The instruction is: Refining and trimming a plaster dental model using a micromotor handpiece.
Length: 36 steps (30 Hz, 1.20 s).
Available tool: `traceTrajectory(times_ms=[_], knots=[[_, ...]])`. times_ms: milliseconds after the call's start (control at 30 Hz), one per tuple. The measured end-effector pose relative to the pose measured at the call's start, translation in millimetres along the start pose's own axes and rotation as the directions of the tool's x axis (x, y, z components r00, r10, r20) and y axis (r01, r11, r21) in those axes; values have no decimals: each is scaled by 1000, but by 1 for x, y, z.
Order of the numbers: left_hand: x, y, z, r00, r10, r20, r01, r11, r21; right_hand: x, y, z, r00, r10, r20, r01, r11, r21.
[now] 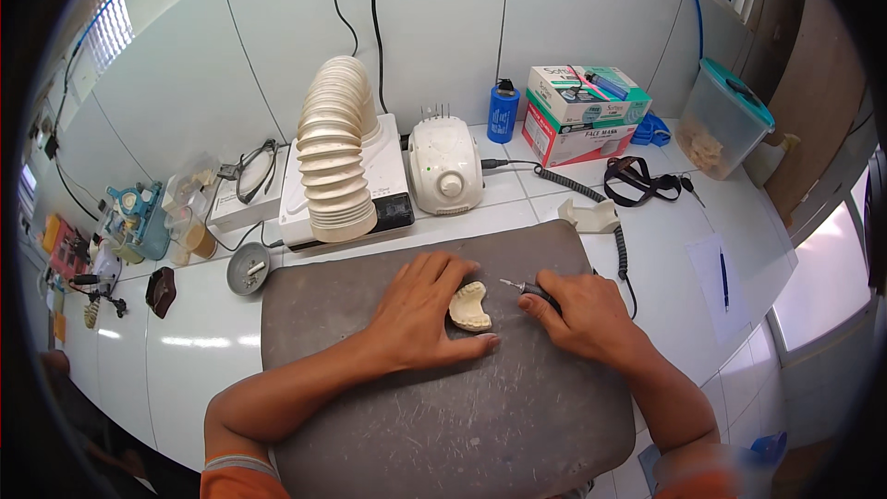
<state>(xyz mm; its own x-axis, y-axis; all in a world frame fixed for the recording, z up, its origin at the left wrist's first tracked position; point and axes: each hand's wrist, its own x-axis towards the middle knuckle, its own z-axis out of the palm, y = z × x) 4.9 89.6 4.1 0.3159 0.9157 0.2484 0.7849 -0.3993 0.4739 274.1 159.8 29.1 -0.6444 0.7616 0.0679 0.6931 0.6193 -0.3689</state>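
A cream plaster dental cast (470, 306), horseshoe-shaped with a row of teeth, lies on the grey work mat (388, 434). My left hand (420, 310) rests around its left side, fingers spread above it and thumb stretched below it; the thumb stands apart from the cast. My right hand (591, 314) grips a dark rotary handpiece (536, 293) like a pen. Its thin metal bur points left, a short way off the cast. My right palm hides the handpiece's rear end.
Behind the mat stand a white ribbed suction hose (334, 152) and a white micromotor control box (445, 166), whose coiled cord (621, 259) runs right. A grey ashtray (249, 268) sits left. Stacked mask boxes (587, 115), a blue bottle (503, 113) and a plastic tub (721, 120) stand back right.
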Motion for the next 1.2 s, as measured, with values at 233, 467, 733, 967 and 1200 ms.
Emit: traceTrajectory(times_ms=[233,467,733,967,1200], knots=[[-2,-9,-2,998,49,-28,-50,998,-26,2,-4,-6,999,-30,39,29,1000,7],[0,-11,-3,1000,8,6,-7,987,-158,0,-8,-5,995,-101,21,100,994,38],[-2,-13,0,978,151,-144,-182,956,-230,-2,-12,-5,989,-139,55,139,990,11],[-3,-9,-4,994,94,-60,-107,957,-271,-3,-13,-2,989,-140,55,140,990,6],[-1,-10,-2,995,91,-32,-96,953,-288,-2,-15,-1,990,-134,49,135,991,-7]])
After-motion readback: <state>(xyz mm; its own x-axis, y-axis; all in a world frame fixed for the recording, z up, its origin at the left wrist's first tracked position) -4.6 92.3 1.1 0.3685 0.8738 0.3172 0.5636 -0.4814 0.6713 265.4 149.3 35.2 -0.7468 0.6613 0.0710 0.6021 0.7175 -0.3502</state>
